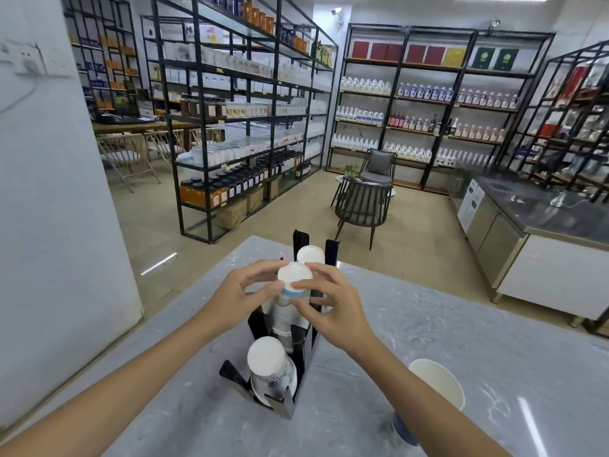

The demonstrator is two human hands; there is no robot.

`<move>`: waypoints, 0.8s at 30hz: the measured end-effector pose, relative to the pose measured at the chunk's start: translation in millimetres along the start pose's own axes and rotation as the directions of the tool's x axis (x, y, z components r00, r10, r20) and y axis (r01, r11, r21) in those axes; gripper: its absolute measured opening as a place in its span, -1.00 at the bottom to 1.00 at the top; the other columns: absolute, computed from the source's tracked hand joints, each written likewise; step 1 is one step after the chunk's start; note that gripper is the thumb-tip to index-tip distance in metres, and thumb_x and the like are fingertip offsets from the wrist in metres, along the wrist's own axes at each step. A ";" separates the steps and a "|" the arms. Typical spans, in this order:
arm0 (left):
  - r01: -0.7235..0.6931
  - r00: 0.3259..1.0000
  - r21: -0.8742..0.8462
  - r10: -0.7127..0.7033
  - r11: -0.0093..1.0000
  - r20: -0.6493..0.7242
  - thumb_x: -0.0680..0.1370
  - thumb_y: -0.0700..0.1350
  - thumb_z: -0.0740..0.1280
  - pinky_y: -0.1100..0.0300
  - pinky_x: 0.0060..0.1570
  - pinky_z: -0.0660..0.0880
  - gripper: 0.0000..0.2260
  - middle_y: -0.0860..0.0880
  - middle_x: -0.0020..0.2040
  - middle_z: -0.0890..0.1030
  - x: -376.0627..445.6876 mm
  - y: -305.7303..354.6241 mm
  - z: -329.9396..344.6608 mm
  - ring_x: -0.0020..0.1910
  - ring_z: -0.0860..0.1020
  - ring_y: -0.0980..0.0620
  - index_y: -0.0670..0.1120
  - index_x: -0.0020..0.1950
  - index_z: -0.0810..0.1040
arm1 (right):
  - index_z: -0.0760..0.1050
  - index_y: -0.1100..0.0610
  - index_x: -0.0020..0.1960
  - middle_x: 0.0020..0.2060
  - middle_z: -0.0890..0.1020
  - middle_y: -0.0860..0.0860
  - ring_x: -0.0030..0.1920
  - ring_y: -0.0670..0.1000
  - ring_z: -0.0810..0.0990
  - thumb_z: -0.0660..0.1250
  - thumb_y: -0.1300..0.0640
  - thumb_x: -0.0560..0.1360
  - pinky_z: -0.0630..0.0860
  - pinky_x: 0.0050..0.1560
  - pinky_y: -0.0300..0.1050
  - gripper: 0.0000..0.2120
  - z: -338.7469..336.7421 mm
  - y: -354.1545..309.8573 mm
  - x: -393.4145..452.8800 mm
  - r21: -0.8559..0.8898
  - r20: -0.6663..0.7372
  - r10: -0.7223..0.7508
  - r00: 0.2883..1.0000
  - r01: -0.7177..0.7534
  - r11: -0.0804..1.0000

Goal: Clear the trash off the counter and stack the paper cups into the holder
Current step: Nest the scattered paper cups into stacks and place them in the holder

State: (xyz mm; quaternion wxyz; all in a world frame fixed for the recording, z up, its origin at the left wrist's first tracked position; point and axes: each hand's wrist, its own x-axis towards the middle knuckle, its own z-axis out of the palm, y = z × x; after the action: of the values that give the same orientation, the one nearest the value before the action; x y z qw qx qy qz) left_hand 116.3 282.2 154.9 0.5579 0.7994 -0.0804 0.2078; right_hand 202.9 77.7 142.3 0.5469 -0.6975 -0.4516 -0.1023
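Observation:
A black cup holder [304,374] with three slots stands on the grey marble counter [494,357]. Upside-down white paper cups fill it: a near stack [268,364], a middle stack [290,311] and a far stack [310,254]. My left hand [245,291] and my right hand [333,305] both grip the top cup [294,276] of the middle stack, fingers wrapped around its white base. A loose paper cup [435,384] lies open-mouthed on the counter to the right, partly hidden behind my right forearm.
A white pillar [49,192] rises left of the counter. Black shelving racks [237,110] with bottles and jars fill the room behind. Dark chairs [362,206] stand on the floor beyond the counter, and a steel worktop [543,209] runs at right.

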 end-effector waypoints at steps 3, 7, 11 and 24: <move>0.036 0.999 -0.035 -0.036 0.999 -0.009 0.57 -0.12 0.45 0.29 0.25 0.53 -0.72 0.09 0.23 0.69 -4.5 -9.7 -0.3 0.26 0.63 0.09 0.06 0.27 0.65 | 0.69 -0.03 0.12 0.30 0.53 -0.14 0.28 -0.03 0.60 0.54 0.10 0.49 0.72 -0.02 -0.03 -0.79 4.1 5.1 -5.3 0.037 0.013 0.041 0.999 -0.041 0.998; 0.097 0.995 -0.042 -0.097 0.994 -0.008 0.54 -0.17 0.49 0.28 0.16 0.57 -0.76 0.06 0.16 0.72 -8.0 -24.9 -1.2 0.22 0.65 0.07 0.04 0.19 0.68 | 0.72 -0.02 0.09 0.29 0.57 -0.19 0.30 -0.14 0.57 0.52 0.07 0.51 0.70 0.07 -0.05 -0.84 9.1 10.5 -12.8 0.046 0.031 0.146 0.989 -0.147 0.988; 0.149 0.989 0.029 -0.149 0.988 0.004 0.53 -0.20 0.49 0.14 0.16 0.58 -0.78 0.08 0.11 0.73 -11.8 -39.9 1.7 0.16 0.67 0.08 0.10 0.08 0.70 | 0.73 -0.01 0.08 0.27 0.58 -0.18 0.27 -0.22 0.56 0.46 0.09 0.55 0.66 0.07 -0.19 -0.87 15.5 16.5 -19.9 -0.011 0.070 0.201 0.977 -0.201 0.980; 0.146 0.988 0.202 -0.154 0.968 0.024 0.61 -0.14 0.38 0.15 0.16 0.54 -0.79 0.18 0.08 0.71 -12.3 -43.6 5.5 0.13 0.64 0.18 0.18 0.09 0.67 | 0.73 0.07 0.09 0.22 0.65 -0.06 0.25 -0.16 0.59 0.36 0.12 0.62 0.68 0.05 -0.08 -0.83 21.6 23.2 -26.3 0.003 0.006 0.286 0.958 -0.286 0.958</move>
State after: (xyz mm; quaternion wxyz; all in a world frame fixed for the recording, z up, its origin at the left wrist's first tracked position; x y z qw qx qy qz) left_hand 122.3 291.7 110.6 0.4873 0.8591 -0.0095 0.1563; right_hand 197.5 82.6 101.8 0.5559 -0.7548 -0.3477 -0.0194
